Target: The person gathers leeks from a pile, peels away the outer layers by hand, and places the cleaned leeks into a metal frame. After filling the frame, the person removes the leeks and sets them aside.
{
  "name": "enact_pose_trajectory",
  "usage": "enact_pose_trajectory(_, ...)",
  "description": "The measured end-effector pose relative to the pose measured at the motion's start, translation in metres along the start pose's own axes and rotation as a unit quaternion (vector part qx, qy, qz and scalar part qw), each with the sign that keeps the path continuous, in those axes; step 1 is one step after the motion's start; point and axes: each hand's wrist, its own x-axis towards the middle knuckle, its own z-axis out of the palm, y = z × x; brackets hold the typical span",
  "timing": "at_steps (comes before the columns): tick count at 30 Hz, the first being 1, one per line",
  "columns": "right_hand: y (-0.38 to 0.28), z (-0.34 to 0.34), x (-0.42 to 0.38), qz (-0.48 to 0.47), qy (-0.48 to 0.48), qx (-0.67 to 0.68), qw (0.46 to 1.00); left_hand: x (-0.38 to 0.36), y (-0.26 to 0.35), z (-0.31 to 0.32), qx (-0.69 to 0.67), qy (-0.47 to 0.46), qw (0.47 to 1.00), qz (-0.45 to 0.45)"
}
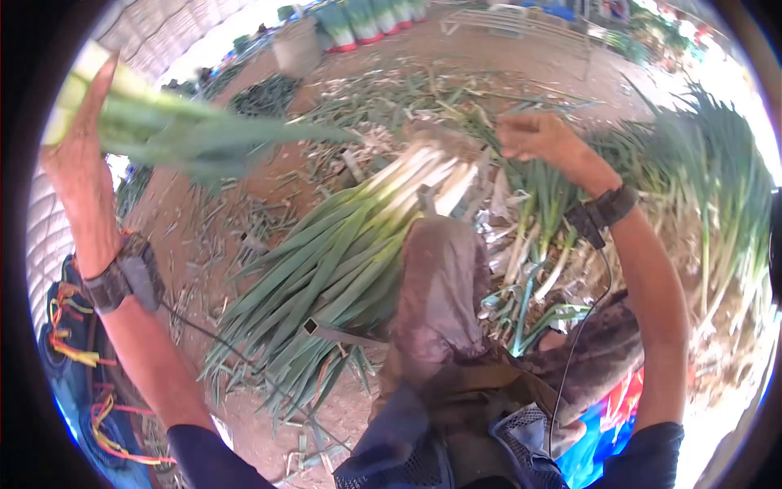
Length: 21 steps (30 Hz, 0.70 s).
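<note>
At the upper left my left hand is raised, closed around a bunch of long green onions. Their pale ends lie by the hand and the green leaves trail right, smeared by motion. My right hand hovers beyond my knee with its fingers curled in; what they hold, if anything, I cannot make out. Just left of it, a large pile of green onions rests with white stalks pointing away and leaves fanning toward the lower left. Straps with small devices circle both wrists.
More green onions stand heaped at the right, roots down. Loose trimmed leaves litter the dirt floor. A metal bar juts out beside my knee. Farther back are a bin, packed bundles and a low rack.
</note>
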Motion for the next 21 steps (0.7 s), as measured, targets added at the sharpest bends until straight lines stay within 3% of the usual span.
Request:
enact_pose_trajectory(1,0.019,0.008,0.012,0.019,-0.013,-0.002,1.0,-0.015,-0.014,0.007,-0.202,-0.015,0.966,-0.16)
enact_pose_trajectory(2,0.041,0.013,0.022,0.015,-0.026,0.001,1.0,-0.028,-0.019,0.012,-0.39,-0.024,0.865,-0.314)
enact_pose_trajectory(4,0.084,0.027,0.036,0.038,-0.038,-0.033,0.998,-0.058,-0.022,0.007,-0.188,-0.176,0.898,-0.355)
enact_pose_trajectory(6,0.116,0.038,0.039,0.056,-0.053,-0.011,0.997,-0.116,-0.021,0.031,-0.036,-0.242,0.931,-0.27)
enact_pose_trajectory(8,0.151,0.048,0.041,0.081,-0.062,0.009,0.995,-0.18,-0.003,0.047,-0.012,-0.324,0.916,-0.237)
enact_pose_trajectory(10,0.184,0.058,0.05,0.054,-0.015,-0.096,0.994,-0.2,0.046,0.043,-0.049,-0.425,0.872,-0.239)
enact_pose_trajectory(15,0.228,0.092,0.107,0.019,-0.034,-0.137,0.99,-0.26,0.141,0.071,-0.207,-0.487,0.796,-0.294)
enact_pose_trajectory(17,0.239,0.108,0.133,-0.006,-0.027,-0.138,0.99,-0.265,0.172,0.088,-0.306,-0.524,0.734,-0.306)
enact_pose_trajectory(19,0.235,0.137,0.165,-0.136,-0.035,-0.211,0.967,-0.262,0.192,0.105,-0.327,-0.536,0.723,-0.288)
enact_pose_trajectory(21,0.216,0.16,0.2,-0.147,-0.09,-0.22,0.96,-0.251,0.21,0.121,-0.331,-0.564,0.713,-0.254)
